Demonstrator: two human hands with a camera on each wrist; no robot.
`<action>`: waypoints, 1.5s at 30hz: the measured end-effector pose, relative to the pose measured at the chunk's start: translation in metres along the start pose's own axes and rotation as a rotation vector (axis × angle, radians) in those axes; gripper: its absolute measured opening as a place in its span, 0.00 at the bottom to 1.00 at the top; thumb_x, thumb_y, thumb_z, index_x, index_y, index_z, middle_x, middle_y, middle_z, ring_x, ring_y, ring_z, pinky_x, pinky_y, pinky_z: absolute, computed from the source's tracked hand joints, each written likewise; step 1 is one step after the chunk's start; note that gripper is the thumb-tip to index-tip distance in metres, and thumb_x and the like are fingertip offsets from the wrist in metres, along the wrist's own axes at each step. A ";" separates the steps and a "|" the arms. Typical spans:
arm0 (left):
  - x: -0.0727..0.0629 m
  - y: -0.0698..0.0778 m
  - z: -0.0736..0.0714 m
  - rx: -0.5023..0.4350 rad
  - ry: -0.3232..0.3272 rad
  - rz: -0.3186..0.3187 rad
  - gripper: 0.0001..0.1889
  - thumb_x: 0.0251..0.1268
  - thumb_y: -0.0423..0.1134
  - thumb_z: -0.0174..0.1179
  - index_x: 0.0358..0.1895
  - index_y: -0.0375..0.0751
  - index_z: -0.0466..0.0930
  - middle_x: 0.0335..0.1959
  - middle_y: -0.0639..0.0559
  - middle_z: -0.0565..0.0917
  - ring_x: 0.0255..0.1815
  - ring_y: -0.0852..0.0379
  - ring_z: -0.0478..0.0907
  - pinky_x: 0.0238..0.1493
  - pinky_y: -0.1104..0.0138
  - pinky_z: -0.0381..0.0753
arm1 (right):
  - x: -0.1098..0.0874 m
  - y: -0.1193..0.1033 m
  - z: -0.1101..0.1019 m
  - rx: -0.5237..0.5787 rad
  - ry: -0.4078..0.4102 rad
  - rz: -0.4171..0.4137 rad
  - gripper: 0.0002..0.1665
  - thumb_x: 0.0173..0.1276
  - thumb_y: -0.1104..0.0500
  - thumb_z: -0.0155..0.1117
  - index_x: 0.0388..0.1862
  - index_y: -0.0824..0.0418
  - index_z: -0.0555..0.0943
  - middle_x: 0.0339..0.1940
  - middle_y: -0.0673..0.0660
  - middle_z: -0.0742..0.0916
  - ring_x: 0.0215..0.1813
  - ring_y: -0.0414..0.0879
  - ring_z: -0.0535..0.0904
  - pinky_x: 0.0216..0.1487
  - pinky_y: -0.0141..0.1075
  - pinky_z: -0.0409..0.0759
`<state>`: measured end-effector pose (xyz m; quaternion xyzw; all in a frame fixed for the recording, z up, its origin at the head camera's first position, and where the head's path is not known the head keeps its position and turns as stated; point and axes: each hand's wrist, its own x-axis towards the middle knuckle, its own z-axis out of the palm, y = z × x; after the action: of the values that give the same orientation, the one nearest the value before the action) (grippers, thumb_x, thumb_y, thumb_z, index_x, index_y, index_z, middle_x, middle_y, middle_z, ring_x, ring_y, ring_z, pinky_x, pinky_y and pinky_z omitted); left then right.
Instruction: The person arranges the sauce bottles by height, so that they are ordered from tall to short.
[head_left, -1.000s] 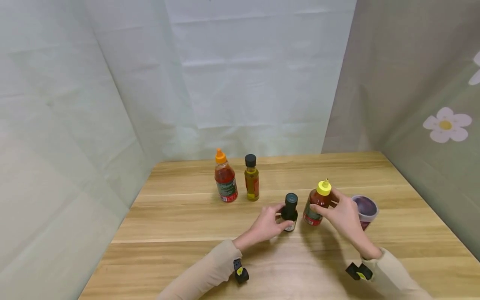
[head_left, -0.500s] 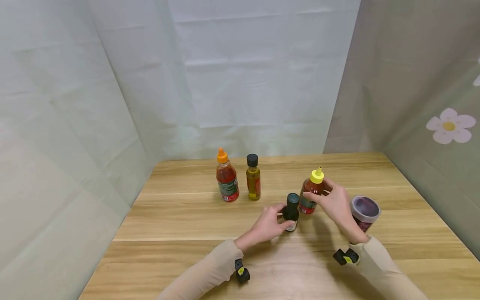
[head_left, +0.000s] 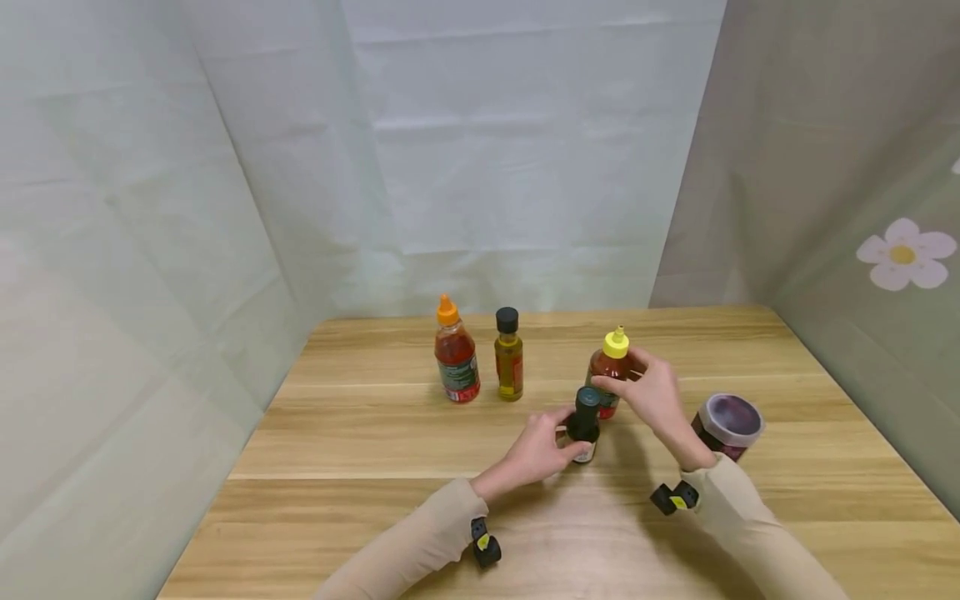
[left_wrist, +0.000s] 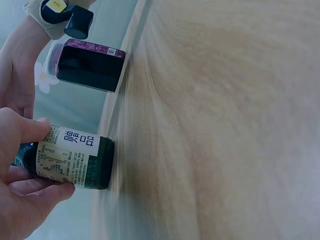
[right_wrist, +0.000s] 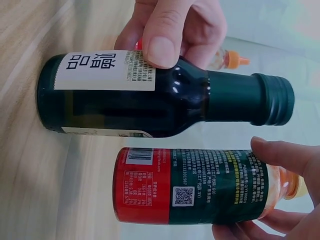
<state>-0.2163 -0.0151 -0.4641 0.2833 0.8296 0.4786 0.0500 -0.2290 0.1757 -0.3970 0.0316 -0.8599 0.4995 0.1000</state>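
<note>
My left hand (head_left: 538, 450) grips a small dark glass bottle (head_left: 585, 427) with a dark green cap, standing upright on the table. Its pale label (left_wrist: 70, 150) shows between thumb and fingers in the left wrist view. Just behind and to the right, my right hand (head_left: 658, 404) holds a red sauce squeeze bottle (head_left: 606, 367) by its upper part, below the yellow nozzle cap. The dark bottle partly covers its lower end in the head view. In the right wrist view, a gap separates the squeeze bottle (right_wrist: 200, 185) from the dark bottle (right_wrist: 125, 112).
An orange-capped red sauce bottle (head_left: 457, 362) and a black-capped bottle of yellowish oil (head_left: 509, 367) stand at the back, left of my hands. A dark purple jar (head_left: 727, 423) with a translucent lid is right of my right forearm. Cloth walls (head_left: 495, 167) border the wooden table (head_left: 337, 467).
My right hand has moved the yellow-capped squeeze bottle leftward and farther back, behind the dark bottle. My left hand keeps its grip on the dark bottle in place.
</note>
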 end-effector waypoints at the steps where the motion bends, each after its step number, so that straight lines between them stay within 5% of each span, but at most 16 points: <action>1: 0.000 0.000 0.000 -0.003 -0.001 -0.003 0.26 0.63 0.37 0.65 0.64 0.37 0.72 0.61 0.41 0.79 0.60 0.51 0.79 0.53 0.70 0.82 | 0.001 0.000 0.001 0.006 -0.009 0.003 0.39 0.56 0.52 0.76 0.64 0.65 0.73 0.55 0.67 0.83 0.58 0.61 0.80 0.58 0.53 0.80; 37: -0.002 -0.001 0.003 0.096 0.011 -0.031 0.32 0.62 0.43 0.66 0.65 0.28 0.69 0.62 0.32 0.75 0.56 0.46 0.81 0.51 0.69 0.84 | 0.056 0.009 0.038 0.010 -0.228 0.010 0.37 0.58 0.58 0.74 0.65 0.65 0.73 0.58 0.66 0.83 0.57 0.59 0.80 0.55 0.50 0.82; 45: -0.002 0.001 0.002 0.070 0.023 -0.014 0.29 0.62 0.40 0.66 0.64 0.33 0.71 0.61 0.37 0.78 0.58 0.50 0.80 0.52 0.71 0.82 | 0.062 0.010 0.047 0.029 -0.244 0.016 0.40 0.59 0.59 0.73 0.69 0.64 0.69 0.62 0.65 0.80 0.61 0.59 0.78 0.58 0.51 0.80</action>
<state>-0.2138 -0.0141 -0.4648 0.2732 0.8484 0.4521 0.0338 -0.2980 0.1429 -0.4160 0.0868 -0.8586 0.5052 -0.0099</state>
